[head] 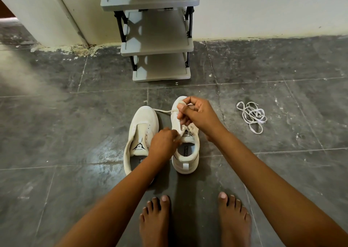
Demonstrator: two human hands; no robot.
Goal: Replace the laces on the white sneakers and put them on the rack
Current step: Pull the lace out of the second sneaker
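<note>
While two white sneakers stand side by side on the dark gray floor (56, 124), both hands are kept busy over the right sneaker (185, 150). A lace (162, 111) is pinched by the right hand (195, 113), whose fingers are curled tight above the toe end of that shoe. From this hand the lace is stretched out to the left, across the toe of the left sneaker (141, 132). The left hand (162, 143) is closed too, and something is pinched by its fingertips at the tongue of the right sneaker, but it cannot be told if it is lace or tongue. No lace is seen in the holes of the left sneaker, and its tongue is laid flat. A loose white lace (252, 116) is left in a tangled pile on the floor, well apart to the right of the shoes. A gray rack (156, 47) with several shelves is placed against the wall, just past the sneakers. Two bare feet (156, 222) are seen near the bottom, close behind the shoes
</note>
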